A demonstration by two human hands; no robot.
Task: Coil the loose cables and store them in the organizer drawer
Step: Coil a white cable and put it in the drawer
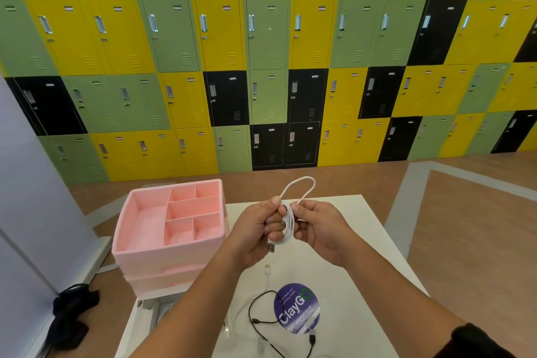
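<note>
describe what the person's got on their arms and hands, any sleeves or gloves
Both hands, left hand and right hand, are bare: no gloves, and no rings or watch that I can make out. The forearms are uncovered too. A dark sleeve shows at the right upper arm; no sleeve is in view on the left.

Single head-worn wide-angle view, looking forward and down from close above the white rectangular counter point(363, 241); wall of yellow, green and black metal lockers point(270, 46) fills the upper frame.
</note>
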